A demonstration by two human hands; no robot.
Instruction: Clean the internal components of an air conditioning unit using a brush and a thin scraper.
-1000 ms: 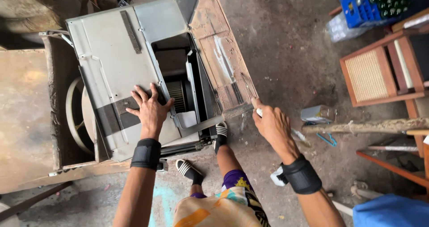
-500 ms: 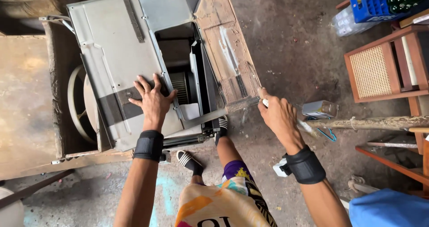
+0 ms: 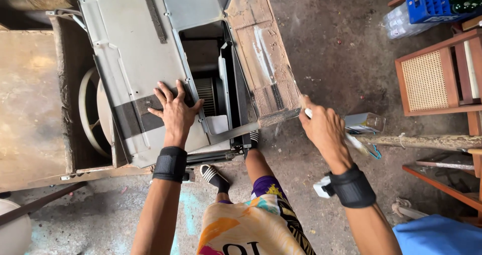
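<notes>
Grey metal casing (image 3: 135,49), black wristbands (image 3: 170,163), blue crate (image 3: 427,4), tan woven chair panel (image 3: 426,80), multicoloured patterned shorts (image 3: 251,225).

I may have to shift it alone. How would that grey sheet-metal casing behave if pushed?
The grey sheet-metal casing is probably stiff, with thin panels that may flex. Likely heavy: a fan drum sits inside. Flat under the left hand, it should slide, not roll.

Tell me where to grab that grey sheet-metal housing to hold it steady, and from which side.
Probably best by the lower edge of the grey metal housing, coming from the person's side. Its broad face is flat with nothing to close fingers on; the left hand only presses flat on its dark band. The near edge is free, while the wooden panel crowds the right, where the right hand holds a tool.
</notes>
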